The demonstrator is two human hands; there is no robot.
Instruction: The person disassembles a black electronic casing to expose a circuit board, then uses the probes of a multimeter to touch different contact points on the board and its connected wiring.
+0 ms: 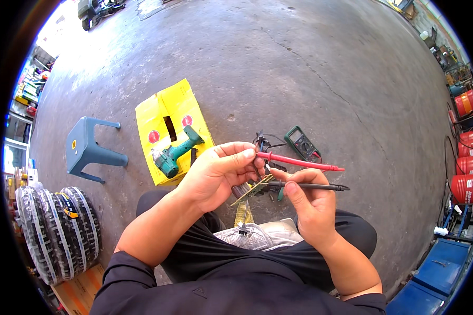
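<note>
My left hand (222, 170) pinches a red test probe (299, 161) at its left end between thumb and fingertips; the probe points right, above my other hand. My right hand (311, 202) is closed around a black test probe (327, 187), which lies roughly level below the red one. Its index fingertip reaches toward my left fingers, near a small white piece. Beneath both hands a circuit board (251, 191) is tilted, partly covered by the fingers, with wires about it. A green-cased multimeter (301, 143) lies on the floor just beyond.
A yellow box (176, 105) with a teal cordless power tool (174, 152) on it stands left of my hands. Further left are a blue plastic stool (86, 144) and wrapped tyres (60, 231). Red drums (468, 188) and blue cabinets (444, 265) line the right.
</note>
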